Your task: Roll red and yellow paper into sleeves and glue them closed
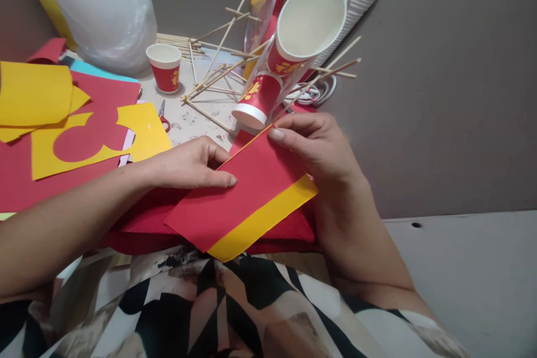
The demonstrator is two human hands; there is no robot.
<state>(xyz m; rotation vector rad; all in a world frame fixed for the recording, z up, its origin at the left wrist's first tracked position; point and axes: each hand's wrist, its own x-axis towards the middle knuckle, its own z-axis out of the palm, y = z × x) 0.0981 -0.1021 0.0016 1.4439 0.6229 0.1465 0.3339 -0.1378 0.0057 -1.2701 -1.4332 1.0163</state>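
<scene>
Between my two hands, above the table's front edge, I hold a red paper sheet [243, 187] tilted, with a yellow paper strip [264, 218] showing along its lower right edge. A thin yellow-orange line also shows along its upper edge. My left hand [205, 165] grips the left side of that edge, thumb on the front and fingers hidden behind. With thumb and fingertips my right hand [314, 142] pinches the upper right corner. Just beyond the sheet is a red paper cup [262, 95] with a white base, lying slanted.
A large cup [312, 19] and stacked white cups [361, 0] lean at the back right. Wooden sticks [218, 75] form a loose frame behind. A small red cup [165, 70], scissors [165, 120], cut yellow paper [146, 131] and a plastic bag [109, 17] are at left.
</scene>
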